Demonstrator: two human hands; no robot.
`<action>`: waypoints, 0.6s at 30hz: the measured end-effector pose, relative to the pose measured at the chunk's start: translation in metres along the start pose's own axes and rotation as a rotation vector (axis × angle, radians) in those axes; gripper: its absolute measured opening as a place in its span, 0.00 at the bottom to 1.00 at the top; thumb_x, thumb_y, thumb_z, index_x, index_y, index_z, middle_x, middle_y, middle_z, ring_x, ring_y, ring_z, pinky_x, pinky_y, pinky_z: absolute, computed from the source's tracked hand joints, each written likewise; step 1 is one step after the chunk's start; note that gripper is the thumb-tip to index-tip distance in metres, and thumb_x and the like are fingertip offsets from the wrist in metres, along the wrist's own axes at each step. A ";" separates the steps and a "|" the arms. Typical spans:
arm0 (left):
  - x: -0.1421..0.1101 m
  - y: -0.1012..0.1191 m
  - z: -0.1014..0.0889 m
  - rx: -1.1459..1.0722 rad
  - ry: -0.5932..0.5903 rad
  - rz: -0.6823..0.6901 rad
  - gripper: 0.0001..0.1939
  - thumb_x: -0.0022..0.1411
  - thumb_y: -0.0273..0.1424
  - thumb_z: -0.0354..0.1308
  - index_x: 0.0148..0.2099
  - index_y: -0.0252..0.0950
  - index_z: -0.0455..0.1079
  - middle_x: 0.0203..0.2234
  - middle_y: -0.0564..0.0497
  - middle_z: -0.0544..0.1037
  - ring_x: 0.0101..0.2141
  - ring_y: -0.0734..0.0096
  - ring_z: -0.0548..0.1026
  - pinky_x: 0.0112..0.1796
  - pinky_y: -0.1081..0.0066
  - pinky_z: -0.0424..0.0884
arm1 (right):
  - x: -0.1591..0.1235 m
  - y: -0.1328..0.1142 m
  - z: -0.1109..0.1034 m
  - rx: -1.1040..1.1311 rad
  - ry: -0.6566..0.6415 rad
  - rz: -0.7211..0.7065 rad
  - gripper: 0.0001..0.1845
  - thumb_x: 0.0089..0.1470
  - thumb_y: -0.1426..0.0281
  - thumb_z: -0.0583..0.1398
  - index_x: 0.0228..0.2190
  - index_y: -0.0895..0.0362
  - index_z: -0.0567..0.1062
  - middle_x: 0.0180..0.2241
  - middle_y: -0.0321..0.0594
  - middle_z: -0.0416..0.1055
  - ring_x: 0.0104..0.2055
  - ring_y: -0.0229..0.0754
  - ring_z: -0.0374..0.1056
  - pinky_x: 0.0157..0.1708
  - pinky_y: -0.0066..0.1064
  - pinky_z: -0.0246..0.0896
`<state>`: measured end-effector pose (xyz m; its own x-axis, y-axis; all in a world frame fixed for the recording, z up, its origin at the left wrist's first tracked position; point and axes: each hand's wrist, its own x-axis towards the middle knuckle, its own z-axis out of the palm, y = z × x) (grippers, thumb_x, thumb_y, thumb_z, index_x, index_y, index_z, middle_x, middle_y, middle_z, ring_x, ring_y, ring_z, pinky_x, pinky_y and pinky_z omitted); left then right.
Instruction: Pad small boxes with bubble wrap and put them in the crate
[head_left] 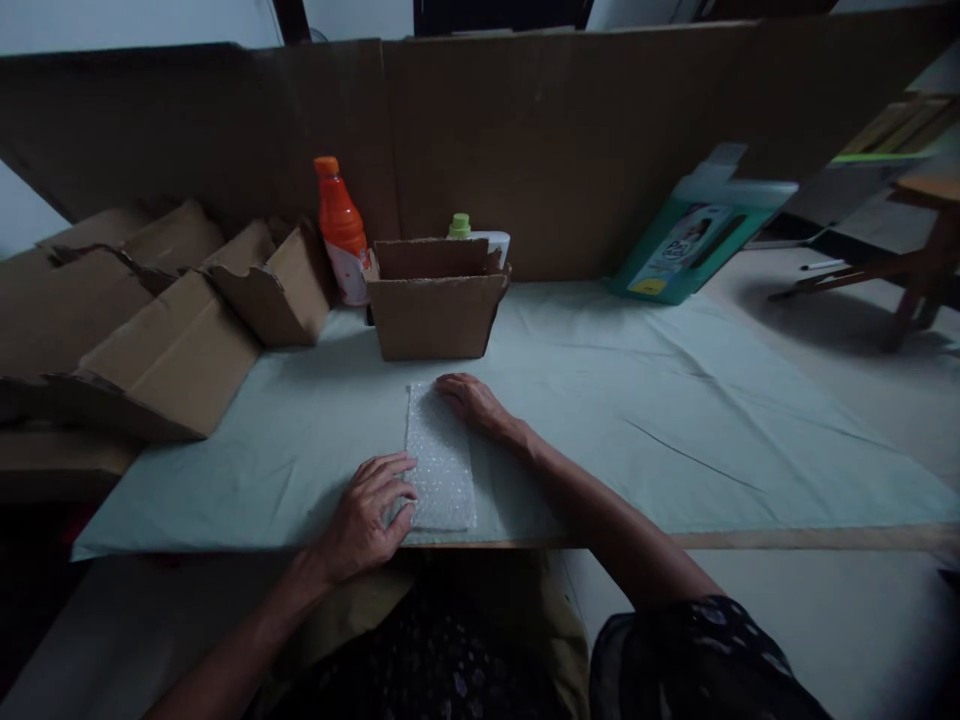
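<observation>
A flat rectangular piece of bubble wrap (441, 470) lies lengthwise on the cloth near the table's front edge. My left hand (369, 512) rests at its lower left side, fingers apart and the thumb spread away, fingertips touching the edge. At the far right corner, my right hand (474, 402) has its bent fingers together over the wrap; the fingertips are partly hidden. Just beyond the wrap stands a small open cardboard box (435, 318). Whether the bubble wrap holds anything inside cannot be seen.
Several open cardboard boxes (169, 350) crowd the left side. An orange bottle (341, 225) and a white bottle with a green cap (460, 226) stand behind the small box. A teal jug (686, 245) leans at right. A cardboard wall (562, 150) lines the back of the cloth-covered table (675, 400).
</observation>
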<state>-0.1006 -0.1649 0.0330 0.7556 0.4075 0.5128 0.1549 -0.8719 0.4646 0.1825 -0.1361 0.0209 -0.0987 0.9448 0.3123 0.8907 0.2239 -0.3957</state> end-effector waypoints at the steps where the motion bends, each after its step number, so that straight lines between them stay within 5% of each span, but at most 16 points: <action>1: -0.002 0.004 -0.003 0.003 -0.010 -0.006 0.08 0.61 0.25 0.57 0.42 0.39 0.73 0.51 0.42 0.79 0.55 0.54 0.74 0.52 0.52 0.72 | 0.003 -0.001 0.003 0.004 0.008 -0.003 0.18 0.60 0.77 0.54 0.45 0.58 0.81 0.49 0.44 0.79 0.52 0.44 0.72 0.57 0.34 0.64; 6: -0.015 0.010 -0.007 0.051 -0.147 -0.023 0.19 0.59 0.26 0.59 0.53 0.37 0.71 0.53 0.41 0.77 0.56 0.52 0.72 0.54 0.49 0.70 | -0.004 -0.004 0.001 -0.002 0.064 0.053 0.17 0.56 0.78 0.58 0.46 0.59 0.80 0.55 0.53 0.74 0.57 0.52 0.69 0.59 0.48 0.62; 13: -0.027 0.009 -0.005 -0.022 -0.191 -0.084 0.25 0.60 0.28 0.60 0.60 0.37 0.68 0.55 0.40 0.75 0.56 0.53 0.72 0.56 0.49 0.69 | -0.111 -0.052 -0.056 0.128 -0.197 -0.174 0.22 0.57 0.66 0.64 0.53 0.54 0.75 0.58 0.48 0.71 0.61 0.52 0.66 0.57 0.50 0.63; 18: -0.026 0.011 -0.002 -0.040 -0.172 -0.076 0.31 0.58 0.28 0.61 0.64 0.38 0.65 0.60 0.40 0.72 0.60 0.51 0.68 0.59 0.49 0.66 | -0.145 -0.082 -0.051 0.015 -0.233 -0.165 0.24 0.52 0.76 0.63 0.52 0.58 0.76 0.61 0.54 0.68 0.62 0.57 0.64 0.55 0.53 0.64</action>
<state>-0.1199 -0.1851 0.0261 0.8410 0.4162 0.3456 0.1930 -0.8276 0.5271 0.1463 -0.3033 0.0521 -0.3433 0.9242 0.1672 0.8473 0.3815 -0.3694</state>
